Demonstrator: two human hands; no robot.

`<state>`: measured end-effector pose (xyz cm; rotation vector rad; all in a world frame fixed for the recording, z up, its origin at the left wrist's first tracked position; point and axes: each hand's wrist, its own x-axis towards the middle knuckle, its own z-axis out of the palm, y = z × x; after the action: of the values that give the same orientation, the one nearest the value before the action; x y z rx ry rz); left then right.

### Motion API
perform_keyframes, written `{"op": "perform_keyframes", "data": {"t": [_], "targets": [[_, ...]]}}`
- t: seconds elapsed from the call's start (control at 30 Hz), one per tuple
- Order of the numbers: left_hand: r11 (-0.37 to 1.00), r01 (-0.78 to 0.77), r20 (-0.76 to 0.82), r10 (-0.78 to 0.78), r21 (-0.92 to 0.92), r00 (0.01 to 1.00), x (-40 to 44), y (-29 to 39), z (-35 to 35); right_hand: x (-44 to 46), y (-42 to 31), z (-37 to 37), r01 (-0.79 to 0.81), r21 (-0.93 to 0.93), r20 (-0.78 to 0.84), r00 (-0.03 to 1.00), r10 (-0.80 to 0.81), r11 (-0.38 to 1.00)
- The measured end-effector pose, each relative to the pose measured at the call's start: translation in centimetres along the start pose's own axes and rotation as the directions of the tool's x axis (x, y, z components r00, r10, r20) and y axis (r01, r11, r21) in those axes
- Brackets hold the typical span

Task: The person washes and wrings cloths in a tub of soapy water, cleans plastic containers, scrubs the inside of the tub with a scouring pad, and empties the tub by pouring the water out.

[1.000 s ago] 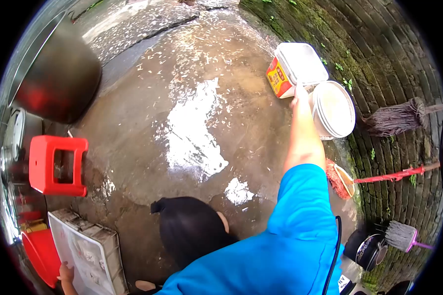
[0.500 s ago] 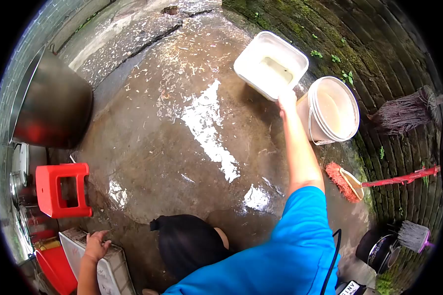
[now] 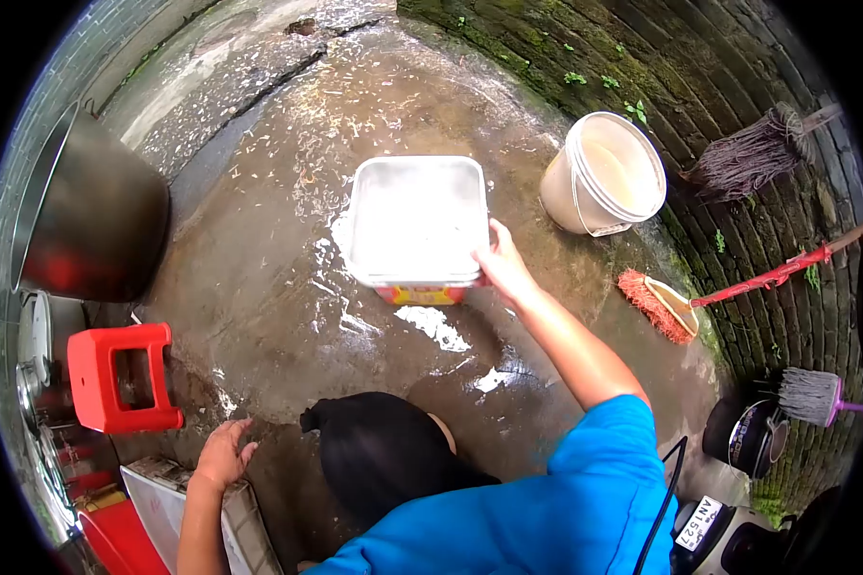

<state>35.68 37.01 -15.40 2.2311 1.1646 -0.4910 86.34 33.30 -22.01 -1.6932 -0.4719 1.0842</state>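
A white rectangular plastic tub [image 3: 419,216] with a red and yellow label on its side is held above the wet floor. My right hand [image 3: 505,265] grips its right edge, thumb over the rim. Glare washes out the inside, so I cannot tell what it holds. My left hand [image 3: 224,454] hangs at the lower left with its fingers stretched out and nothing in them. It is over the end of a dirty white crate [image 3: 153,489], near a red plastic stool [image 3: 96,379].
A white bucket [image 3: 566,187] of cloudy liquid stands by the mossy brick wall [image 3: 642,48]. Below it rests a red broom [image 3: 657,305]; mops [image 3: 753,158] lean nearby. A big metal pot [image 3: 105,206] stands left. A black bucket [image 3: 738,431] sits lower right.
My right hand has brought the tub from beside the white bucket leftward and closer to me. My left hand has lifted off the crate and shifted slightly right and up.
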Motion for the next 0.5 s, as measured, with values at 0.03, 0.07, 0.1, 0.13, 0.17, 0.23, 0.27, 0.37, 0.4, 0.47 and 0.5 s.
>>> {"op": "perform_keyframes", "data": {"t": [0.03, 0.07, 0.1, 0.13, 0.17, 0.23, 0.27, 0.37, 0.4, 0.47, 0.5], "targets": [[1.000, 0.003, -0.010, -0.003, -0.006, 1.000, -0.2, -0.2, 0.3, -1.3, 1.4, -0.6, 0.006, -0.085, 0.063, 0.998, -0.001, 0.996], [1.000, 0.012, -0.008, -0.012, -0.013, 1.000, -0.5, -0.5, 0.7, -2.5, 3.2, -1.1, 0.015, -0.168, 0.129, 0.992, 0.007, 0.986], [1.000, -0.003, 0.000, 0.003, -0.011, 1.000, -0.6, -0.8, 1.2, -3.8, 5.0, -1.3, 0.072, -0.242, 0.138, 0.990, -0.039, 0.968], [1.000, -0.016, 0.011, 0.016, -0.012, 1.000, -0.7, -1.1, 1.6, -4.5, 7.1, -1.6, 0.146, -0.352, 0.148, 0.984, -0.099, 0.925], [1.000, 0.009, 0.024, -0.008, -0.016, 1.000, -0.8, -1.2, 2.1, -5.6, 7.4, -1.2, 0.049, -0.228, 0.117, 0.993, -0.023, 0.972], [0.999, -0.023, 0.057, 0.025, -0.045, 0.998, -0.6, -1.0, 2.5, -8.4, 6.8, 0.0, -0.113, -0.058, 0.100, 0.988, 0.118, 0.992], [0.999, -0.008, 0.062, 0.011, -0.053, 0.998, -0.8, -1.0, 2.5, -8.5, 7.2, -0.1, -0.121, -0.065, 0.113, 0.985, 0.127, 0.991], [0.999, -0.005, 0.057, 0.007, -0.032, 0.998, -1.1, -0.7, 2.2, -6.9, 8.5, -1.6, 0.185, -0.642, 0.122, 0.983, -0.139, 0.744], [0.999, -0.005, 0.054, 0.007, -0.034, 0.998, -1.4, -0.7, 2.1, -6.4, 8.6, -1.6, 0.188, -0.643, 0.123, 0.982, -0.141, 0.743], [0.998, 0.020, 0.039, -0.017, -0.063, 0.999, -1.8, -0.8, 1.9, -5.1, 7.9, -1.8, 0.236, -0.752, 0.036, 0.947, -0.319, 0.615], [0.998, 0.004, 0.038, -0.001, -0.063, 0.999, -1.9, -1.0, 2.0, -3.8, 8.3, -1.8, 0.215, -0.567, -0.011, 0.963, -0.268, 0.795]]}}
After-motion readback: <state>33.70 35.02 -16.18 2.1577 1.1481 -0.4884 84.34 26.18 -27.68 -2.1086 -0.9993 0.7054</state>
